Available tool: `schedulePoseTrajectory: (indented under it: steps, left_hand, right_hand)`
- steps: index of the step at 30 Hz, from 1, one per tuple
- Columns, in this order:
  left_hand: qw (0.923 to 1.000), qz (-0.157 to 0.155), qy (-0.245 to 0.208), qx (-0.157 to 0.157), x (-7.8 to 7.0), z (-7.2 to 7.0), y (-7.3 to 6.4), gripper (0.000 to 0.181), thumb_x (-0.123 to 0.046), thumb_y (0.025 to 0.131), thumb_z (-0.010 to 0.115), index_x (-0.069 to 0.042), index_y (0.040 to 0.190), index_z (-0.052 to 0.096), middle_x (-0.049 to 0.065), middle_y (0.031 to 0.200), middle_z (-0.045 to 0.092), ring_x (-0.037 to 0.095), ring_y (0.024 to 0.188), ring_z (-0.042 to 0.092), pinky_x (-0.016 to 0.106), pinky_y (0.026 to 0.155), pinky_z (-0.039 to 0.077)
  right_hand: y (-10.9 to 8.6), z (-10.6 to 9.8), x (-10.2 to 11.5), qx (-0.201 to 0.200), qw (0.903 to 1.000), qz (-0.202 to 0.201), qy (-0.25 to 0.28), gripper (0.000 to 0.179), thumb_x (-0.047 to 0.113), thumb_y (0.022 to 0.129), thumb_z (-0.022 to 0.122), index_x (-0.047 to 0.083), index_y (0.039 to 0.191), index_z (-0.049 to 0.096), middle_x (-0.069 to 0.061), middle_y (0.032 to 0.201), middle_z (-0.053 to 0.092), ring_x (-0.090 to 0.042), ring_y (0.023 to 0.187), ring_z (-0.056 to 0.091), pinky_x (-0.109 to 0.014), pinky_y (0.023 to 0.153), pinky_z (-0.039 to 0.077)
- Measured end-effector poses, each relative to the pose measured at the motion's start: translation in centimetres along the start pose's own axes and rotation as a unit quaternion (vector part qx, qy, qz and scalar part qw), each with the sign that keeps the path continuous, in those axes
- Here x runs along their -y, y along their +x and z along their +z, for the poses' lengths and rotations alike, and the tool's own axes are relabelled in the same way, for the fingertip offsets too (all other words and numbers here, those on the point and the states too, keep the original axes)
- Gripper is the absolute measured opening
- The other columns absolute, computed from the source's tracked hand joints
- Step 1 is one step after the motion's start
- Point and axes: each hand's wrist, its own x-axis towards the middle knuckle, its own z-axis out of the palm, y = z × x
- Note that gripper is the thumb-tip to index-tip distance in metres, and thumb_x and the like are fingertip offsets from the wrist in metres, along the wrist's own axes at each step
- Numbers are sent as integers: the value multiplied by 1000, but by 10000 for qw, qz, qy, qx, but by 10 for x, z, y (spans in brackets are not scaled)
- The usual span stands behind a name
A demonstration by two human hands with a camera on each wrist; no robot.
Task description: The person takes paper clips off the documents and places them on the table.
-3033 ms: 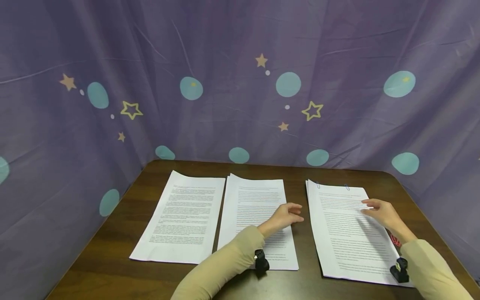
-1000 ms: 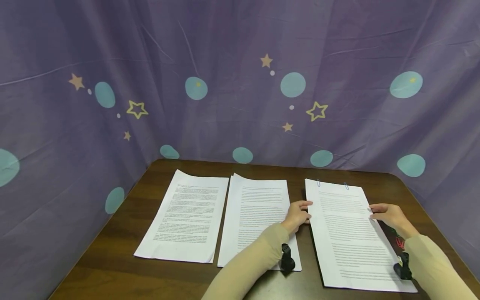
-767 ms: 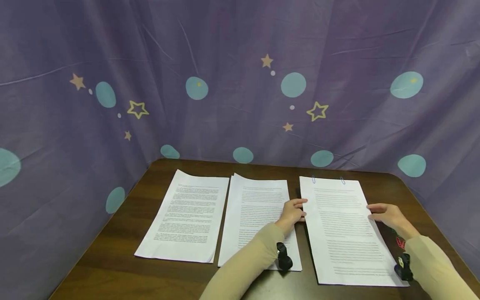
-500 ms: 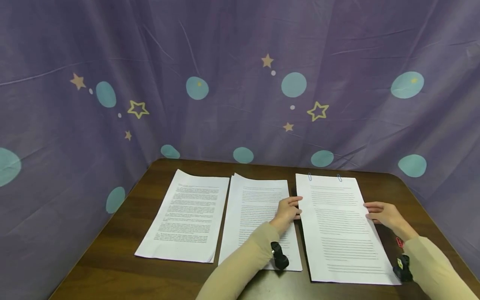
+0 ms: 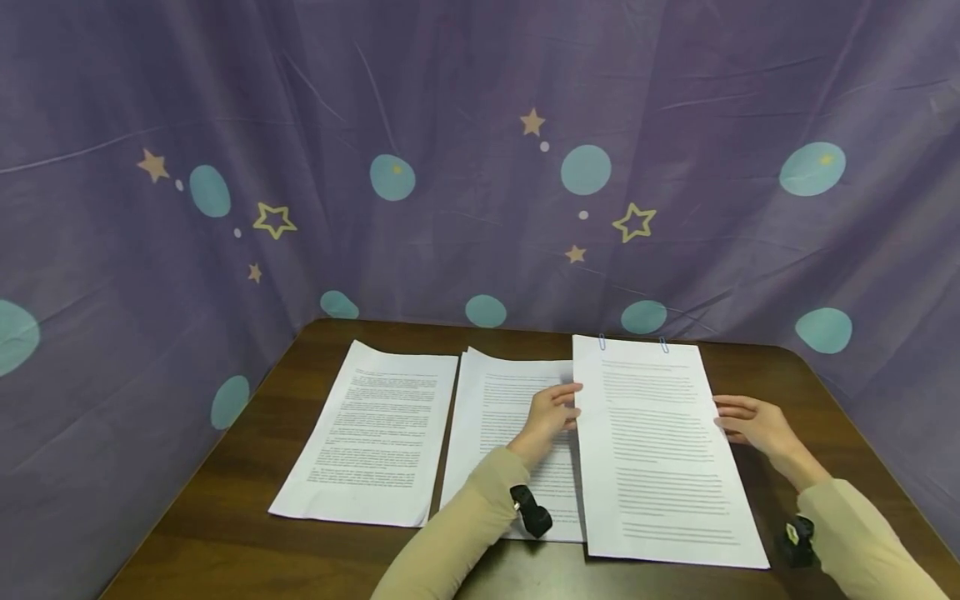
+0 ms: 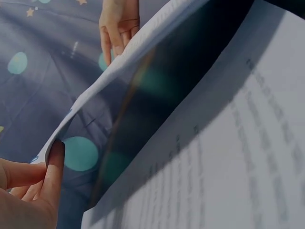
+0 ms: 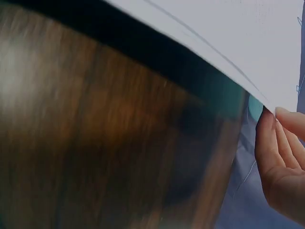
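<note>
My left hand pinches the left edge of a stack of printed paper between thumb and fingers. At the opposite edge, my right hand pinches it too. Two blue paper clips sit on the stack's top edge. In the left wrist view the held stack is raised and bowed, a gap showing beneath it. Its left part overlaps a middle paper stack lying on the table. The right wrist view shows fingers under the paper's edge.
A left paper stack lies flat beside the middle one. Both rest on a dark wooden table. A purple curtain with stars and dots hangs behind the table. A black wrist camera is strapped to the left sleeve.
Both hands reached the right-hand stack's edges, took hold of it, then raised it and moved it leftward over the middle stack. Red items at the far right no longer show.
</note>
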Motion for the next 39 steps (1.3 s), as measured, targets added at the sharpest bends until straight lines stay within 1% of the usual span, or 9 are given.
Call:
schedulePoseTrajectory:
  steps: [6,11,15,18,22,26,28,32,39]
  left_hand:
    - [9999,128,61,38,-8,-15,-3,40,13,72,55,0,109,61,11,100,60,8,66,53,26,58,50]
    - [9994,214,253,87,-14,-29,-8,39,11,74,56,-1,111,60,13,106,59,13,79,55,27,59,50]
    - [9987,291,399,112,-18,-40,-11,39,10,75,56,-1,112,60,15,111,57,18,88,53,28,61,51]
    - [9979,389,487,147,-21,-49,-13,39,10,76,55,0,113,59,18,114,55,22,96,52,32,64,51]
    - [9974,445,521,245,-27,-61,-19,39,10,78,55,-1,115,57,20,118,52,28,101,51,40,69,51]
    - [9963,494,620,320,-42,-71,-32,38,10,80,53,1,117,55,23,121,49,30,101,51,45,73,49]
    - [9957,533,696,315,-50,-75,-39,38,10,80,52,2,117,54,24,121,49,28,96,54,46,73,48]
    - [9941,640,832,286,-61,-83,-49,39,11,80,52,4,118,53,25,119,50,23,83,59,45,72,49]
    - [9914,895,926,250,-66,-97,-52,36,12,80,51,9,115,53,27,111,54,19,82,58,37,67,51]
  right_hand:
    - [-1,8,6,-85,9987,27,511,58,14,79,66,-13,123,41,10,86,63,-4,68,60,-25,60,51]
    - [3,16,2,-86,9955,-113,942,60,18,76,69,-10,122,44,13,84,62,-7,69,61,-25,60,52]
    - [12,22,-8,-13,9916,-126,1284,48,25,74,71,10,117,55,14,84,64,-7,71,62,-24,60,52]
    - [17,26,-12,111,9880,-135,1536,43,27,73,72,18,113,56,16,85,64,-7,72,63,-24,61,52]
    - [18,34,-5,215,9841,-302,1739,52,25,73,72,10,120,54,13,88,64,-9,74,63,-26,62,52]
    - [19,42,1,137,9829,-288,1812,50,25,73,72,12,118,55,13,88,64,-9,75,63,-26,62,52]
    - [19,46,4,175,9824,-399,1817,51,25,74,72,11,120,54,11,90,64,-10,76,63,-26,62,52]
    - [24,55,2,155,9793,-525,1949,58,29,72,73,8,121,52,9,92,65,-11,77,64,-27,63,52]
    - [33,71,-2,85,9731,-700,2193,65,35,67,74,7,121,52,5,93,66,-12,76,64,-28,62,52]
